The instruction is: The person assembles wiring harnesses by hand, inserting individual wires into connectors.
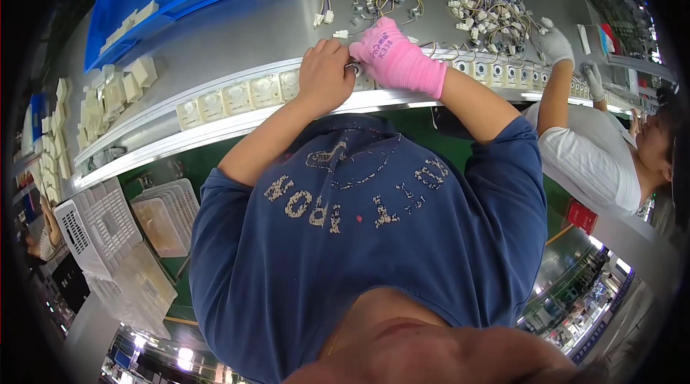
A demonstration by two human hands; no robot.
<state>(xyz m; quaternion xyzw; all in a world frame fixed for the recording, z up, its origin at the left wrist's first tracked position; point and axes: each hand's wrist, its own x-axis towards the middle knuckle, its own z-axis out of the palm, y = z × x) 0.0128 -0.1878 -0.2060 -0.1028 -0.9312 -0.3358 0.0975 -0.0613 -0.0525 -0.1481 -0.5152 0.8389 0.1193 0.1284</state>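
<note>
Beyond the wearer's face and navy shirt, white housings are seated in a metal rail on the desk. Some are covered by the bare left hand and pink-gloved right hand; the fingers are curled, and what is grasped cannot be told. Nearby wires may be pinched because contact is hidden.

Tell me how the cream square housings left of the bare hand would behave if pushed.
The cream square housings would likely slide rather than roll, being flat-sided. They look like moulded plastic, so probably light and stiff. The metal rail alongside might guide them.
</note>
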